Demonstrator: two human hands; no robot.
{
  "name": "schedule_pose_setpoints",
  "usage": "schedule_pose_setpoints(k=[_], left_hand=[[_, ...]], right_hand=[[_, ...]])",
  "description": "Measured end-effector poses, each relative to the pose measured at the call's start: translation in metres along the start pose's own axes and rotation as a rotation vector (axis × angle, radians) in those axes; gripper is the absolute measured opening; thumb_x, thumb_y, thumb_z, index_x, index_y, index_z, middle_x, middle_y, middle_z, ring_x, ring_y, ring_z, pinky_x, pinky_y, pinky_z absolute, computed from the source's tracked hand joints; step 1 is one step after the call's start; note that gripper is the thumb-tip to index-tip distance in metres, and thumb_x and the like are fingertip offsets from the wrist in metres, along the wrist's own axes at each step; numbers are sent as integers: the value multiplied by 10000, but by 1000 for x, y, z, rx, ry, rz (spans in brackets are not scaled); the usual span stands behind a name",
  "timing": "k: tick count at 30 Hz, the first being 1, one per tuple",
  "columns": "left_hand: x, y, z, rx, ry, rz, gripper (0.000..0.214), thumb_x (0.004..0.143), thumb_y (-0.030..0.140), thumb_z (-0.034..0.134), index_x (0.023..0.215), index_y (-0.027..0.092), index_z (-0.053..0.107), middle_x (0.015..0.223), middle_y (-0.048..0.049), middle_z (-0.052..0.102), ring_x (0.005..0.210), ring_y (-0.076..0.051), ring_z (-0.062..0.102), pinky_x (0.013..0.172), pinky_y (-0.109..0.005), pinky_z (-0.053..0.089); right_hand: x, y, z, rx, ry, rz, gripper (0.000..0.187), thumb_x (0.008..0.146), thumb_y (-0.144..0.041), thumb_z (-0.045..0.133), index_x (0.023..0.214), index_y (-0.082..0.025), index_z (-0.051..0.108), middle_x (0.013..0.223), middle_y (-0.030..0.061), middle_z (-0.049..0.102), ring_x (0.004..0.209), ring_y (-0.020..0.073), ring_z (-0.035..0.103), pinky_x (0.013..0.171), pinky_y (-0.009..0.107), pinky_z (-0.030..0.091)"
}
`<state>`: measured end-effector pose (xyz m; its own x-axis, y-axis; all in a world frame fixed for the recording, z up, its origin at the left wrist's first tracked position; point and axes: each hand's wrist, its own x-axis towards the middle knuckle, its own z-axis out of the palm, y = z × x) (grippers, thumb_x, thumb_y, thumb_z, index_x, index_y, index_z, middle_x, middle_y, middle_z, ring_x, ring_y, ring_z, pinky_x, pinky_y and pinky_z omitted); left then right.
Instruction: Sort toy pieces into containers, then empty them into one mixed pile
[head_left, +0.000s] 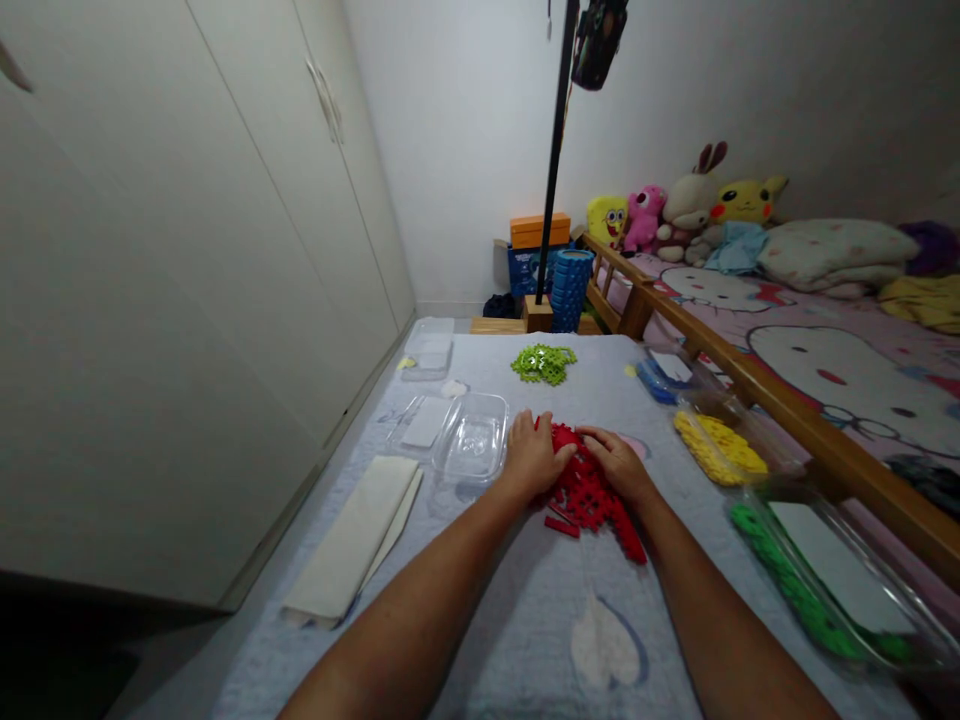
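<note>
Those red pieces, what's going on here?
Someone is handling a heap of red pieces, with the left hand on one side and the right hand on the other. The heap lies on the pale blue cloth, with a clear tub to its left. Lime-green pieces lie in a pile farther back. On the right, yellow pieces sit in a clear box.

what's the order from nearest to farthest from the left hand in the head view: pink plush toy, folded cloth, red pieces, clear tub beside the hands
From the left hand:
1. red pieces: touching it, mostly to its right
2. clear tub: just to its left
3. folded cloth: farther left
4. pink plush toy: far ahead, right
</note>
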<state>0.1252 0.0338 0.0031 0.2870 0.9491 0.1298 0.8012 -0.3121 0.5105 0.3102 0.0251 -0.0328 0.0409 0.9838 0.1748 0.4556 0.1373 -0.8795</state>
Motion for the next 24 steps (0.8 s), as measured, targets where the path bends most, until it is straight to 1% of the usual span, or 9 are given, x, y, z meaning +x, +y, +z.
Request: schedule_pose_setpoints(k=[2,4,7,10,15,17,19,21,24], left_hand=[[2,0,3,-22,-34,24,542,892,471,591,1303,118,587,1316,-193,593,1289,-319,530,1115,-462,391],[0,0,3,-86,-59,107,464,885,431,598,1242,135,617,1273,-158,620,1234,-285,564,1096,-425,418],[-10,1,-1,-207,-102,236,470,874,371,613,1291,158,578,1290,-130,625,1214,-256,574,1090,-407,432],[-25,2,-10,-258,-124,311,538,867,359,626,1364,182,521,1347,-128,595,1254,-265,547,1106,-440,421],[-61,-6,-26,-191,-97,286,757,790,409,724,1452,177,440,1469,-170,463,1376,-327,428,1166,-504,351],[-78,-14,-28,-179,-110,315,819,764,439,750,1467,185,415,1495,-172,431,1394,-334,404,1173,-522,341],[-94,-23,-26,-160,-110,323,853,762,485,748,1481,191,396,1504,-181,418,1404,-351,393,1169,-553,340],[-106,-30,-22,-133,-98,285,834,794,474,719,1501,198,372,1528,-186,395,1425,-356,372,1170,-565,340],[-112,-37,-15,-97,-70,204,784,800,352,708,1496,194,384,1561,-192,368,1449,-352,358,1180,-556,341]], right_hand=[[0,0,-1,-15,-12,-4,404,823,-495,527,1004,-214,755,1118,90,750,1122,279,640,1086,464,421],[0,-1,-2,2,-19,5,398,827,-485,518,994,-211,754,1097,89,754,1097,272,653,1070,454,441],[-1,-3,-3,40,-20,19,390,828,-473,514,1000,-214,750,1083,82,757,1067,264,669,1049,443,465],[-2,-3,-3,61,-8,28,379,815,-468,527,994,-217,748,1075,78,760,1058,264,672,1037,442,473],[-1,2,-2,58,-23,28,343,760,-392,540,958,-216,757,1040,73,766,1049,270,669,1046,447,460],[0,5,-1,58,-24,31,356,722,-339,526,955,-208,761,1037,77,766,1051,273,668,1040,447,466],[0,7,-1,63,-29,39,389,684,-302,521,973,-197,760,1038,82,765,1039,276,672,1020,447,482],[-1,8,-1,63,-46,38,408,667,-285,531,994,-192,757,1027,81,764,1015,272,679,994,443,499],[-2,8,0,26,-58,18,377,689,-287,555,995,-201,758,1002,71,766,971,260,687,960,430,515]])
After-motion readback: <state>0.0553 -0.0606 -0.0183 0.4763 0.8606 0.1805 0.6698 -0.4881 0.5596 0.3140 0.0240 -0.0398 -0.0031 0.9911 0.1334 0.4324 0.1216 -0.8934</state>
